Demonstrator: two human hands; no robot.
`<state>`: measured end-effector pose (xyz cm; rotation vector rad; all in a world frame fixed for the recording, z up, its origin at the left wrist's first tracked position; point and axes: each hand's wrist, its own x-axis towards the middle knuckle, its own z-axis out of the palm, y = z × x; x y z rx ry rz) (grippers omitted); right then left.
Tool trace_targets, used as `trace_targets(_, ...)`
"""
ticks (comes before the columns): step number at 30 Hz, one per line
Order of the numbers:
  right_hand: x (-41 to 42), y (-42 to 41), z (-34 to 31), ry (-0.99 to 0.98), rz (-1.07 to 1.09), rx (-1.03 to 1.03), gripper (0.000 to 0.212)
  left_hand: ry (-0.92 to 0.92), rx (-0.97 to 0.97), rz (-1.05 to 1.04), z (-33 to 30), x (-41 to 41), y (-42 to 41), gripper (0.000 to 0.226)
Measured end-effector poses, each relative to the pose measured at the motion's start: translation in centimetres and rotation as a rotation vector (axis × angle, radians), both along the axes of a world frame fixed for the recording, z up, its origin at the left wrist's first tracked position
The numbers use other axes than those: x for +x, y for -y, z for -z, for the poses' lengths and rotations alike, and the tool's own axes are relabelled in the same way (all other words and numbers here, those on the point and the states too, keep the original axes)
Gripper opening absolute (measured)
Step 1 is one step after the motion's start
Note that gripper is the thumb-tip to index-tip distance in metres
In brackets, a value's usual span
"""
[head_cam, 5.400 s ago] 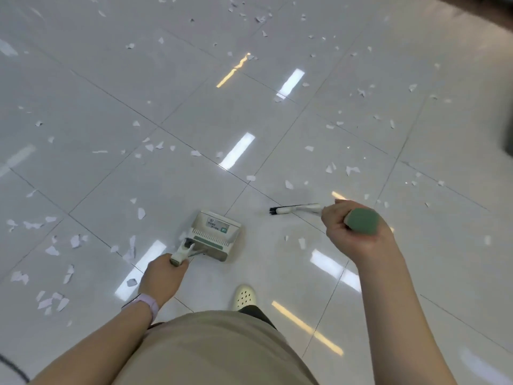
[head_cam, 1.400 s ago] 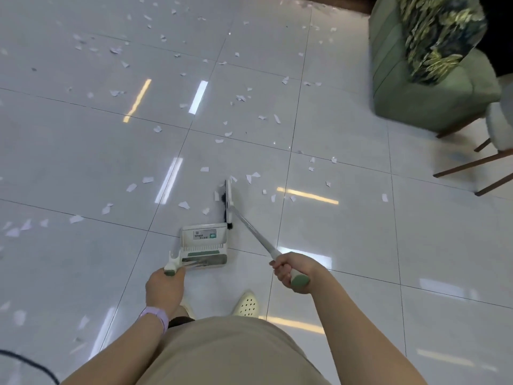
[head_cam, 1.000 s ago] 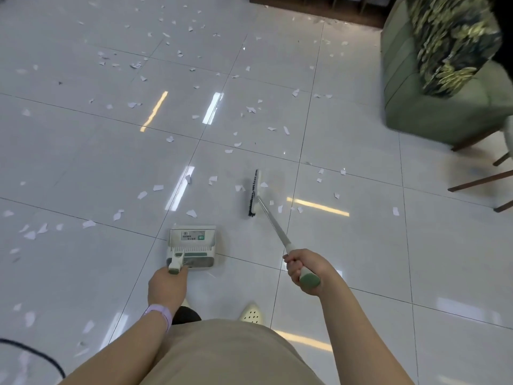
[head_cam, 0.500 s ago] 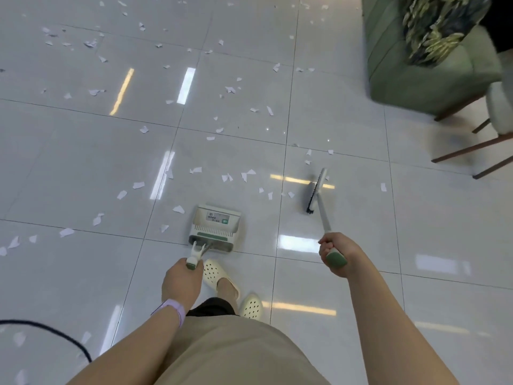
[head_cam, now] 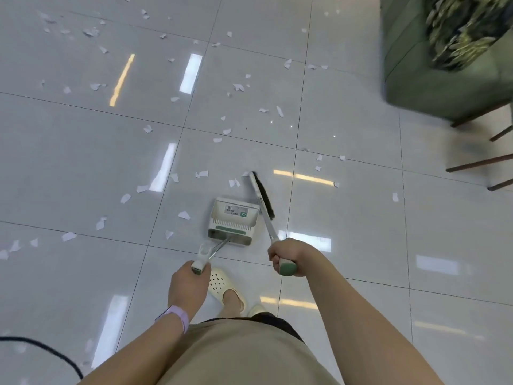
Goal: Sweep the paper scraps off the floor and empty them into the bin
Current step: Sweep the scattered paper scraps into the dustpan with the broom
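Swung back beside the white plastic dustpan (head_cam: 232, 220), the black-bristled broom (head_cam: 262, 194) now touches its right edge; right hand (head_cam: 287, 252) fist-grips its green-capped handle, left hand (head_cam: 188, 284) grips the dustpan's handle, white paper scraps (head_cam: 183, 215) scattered nearby.

- My green armchair (head_cam: 433, 65) runs off the top and right edges, smeared by blur.
- The dustpan (head_cam: 233, 220) label is too small for me to read.
- My left hand (head_cam: 188, 284) hides the end of the dustpan handle.
- The black cable (head_cam: 41, 348) leaves the left edge.
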<state>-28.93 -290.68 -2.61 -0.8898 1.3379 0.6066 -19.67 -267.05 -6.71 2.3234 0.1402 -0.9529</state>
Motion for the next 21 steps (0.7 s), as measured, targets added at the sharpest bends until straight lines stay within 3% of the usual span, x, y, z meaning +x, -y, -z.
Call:
trace_targets(3, 2.6, 0.9, 1.1, 0.029, 0.047, 0.119, 0.011, 0.034, 0.019, -0.094, -0.3, 1.5, -0.8, 0.039)
trace_targets(11, 6.0, 5.3, 2.3, 0.265, 0.456, 0.447, 0.023, 0.082, 0.104, -0.156, -1.3, 3.5, -0.4, 0.035)
trace_targets(17, 4.1, 9.2, 0.2, 0.220, 0.131, 0.108, 0.013, 0.122, 0.106, -0.231, -1.9, 1.8, 6.1, 0.038)
trace_targets(21, -0.3, 15.0, -0.5, 0.227, 0.138, -0.040, 0.012, 0.151, 0.073, -0.223, -2.2, -0.2, 14.7, 0.038)
